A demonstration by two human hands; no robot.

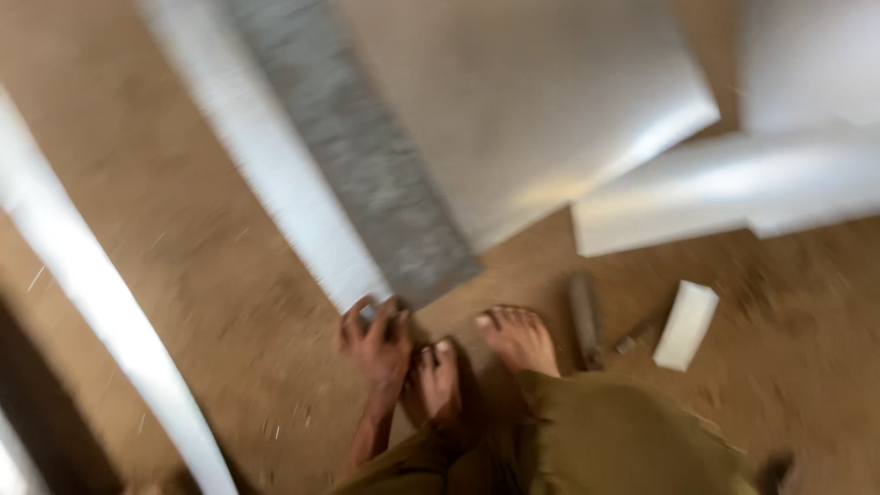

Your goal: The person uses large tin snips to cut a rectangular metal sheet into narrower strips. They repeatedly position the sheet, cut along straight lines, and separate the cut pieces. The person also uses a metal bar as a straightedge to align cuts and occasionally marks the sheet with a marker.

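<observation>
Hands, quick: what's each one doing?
Left hand: gripping the near end of the long grey-and-white panel on the floor.
Right hand: out of view.

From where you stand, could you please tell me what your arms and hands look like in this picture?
Only one hand shows clearly, with its forearm bare: no sleeve, glove, watch or ring that the blur lets me make out. Which hand it is I cannot tell, and the other is out of view. Below it are olive-green trousers and two bare feet.
</observation>
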